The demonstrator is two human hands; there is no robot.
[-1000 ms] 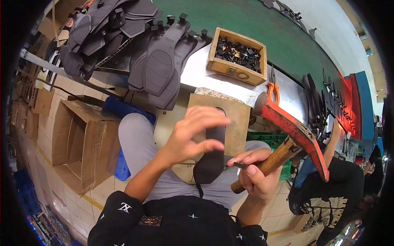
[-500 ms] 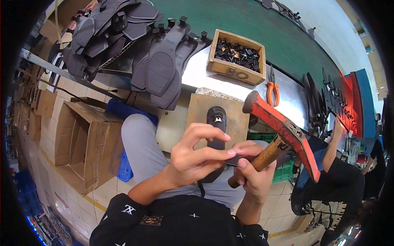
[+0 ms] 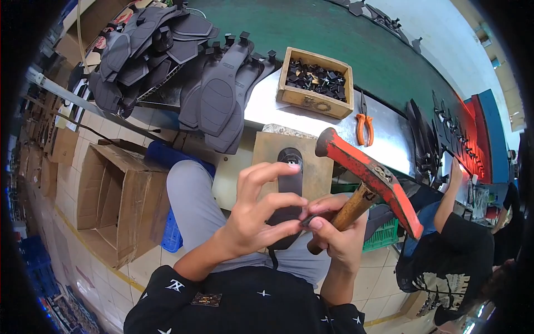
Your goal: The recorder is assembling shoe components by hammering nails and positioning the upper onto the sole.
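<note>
We're handling a small black piece (image 3: 307, 221): left hand (image 3: 250, 214) pinching at it, right hand (image 3: 342, 236) gripping it (plus the red-headed hammer (image 3: 371, 173)); next probably calls for steady fingertips.

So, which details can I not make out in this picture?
Head view: small black piece, its shape mostly covered by fingers.
Head view: black flap, partly hidden behind the left hand.
Head view: wooden box, its floor hidden under black parts.
</note>
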